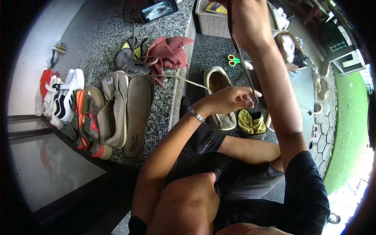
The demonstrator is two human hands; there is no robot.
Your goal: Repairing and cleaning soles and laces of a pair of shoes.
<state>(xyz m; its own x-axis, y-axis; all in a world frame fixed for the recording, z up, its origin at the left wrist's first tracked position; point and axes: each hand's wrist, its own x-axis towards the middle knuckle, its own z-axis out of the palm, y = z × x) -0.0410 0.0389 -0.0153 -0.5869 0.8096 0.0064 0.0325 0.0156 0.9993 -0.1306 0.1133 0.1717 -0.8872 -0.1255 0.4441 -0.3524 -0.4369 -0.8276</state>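
Observation:
A long, thin dark strip like a shoelace [240, 55] runs between my two hands. Its lower end curls by the fingertips of my left hand [231, 100], which are closed on it. My right hand [250, 25] is raised to the top edge, and the strip runs up to it; most of its fingers are cut off. Beneath my left hand lies a beige shoe [218, 78], its opening facing up. From this shoe a pale lace [178, 77] stretches left across the stone ledge. Beside the shoe sits a yellow-green and black cloth item [251, 121].
Green-handled scissors [234, 60] lie beyond the shoe. On the speckled ledge [162, 113] are an insole [138, 113], a row of shoes [113, 113], a red cloth [168, 53] and a phone [158, 11]. A grey plastic basket [213, 25] stands at the back.

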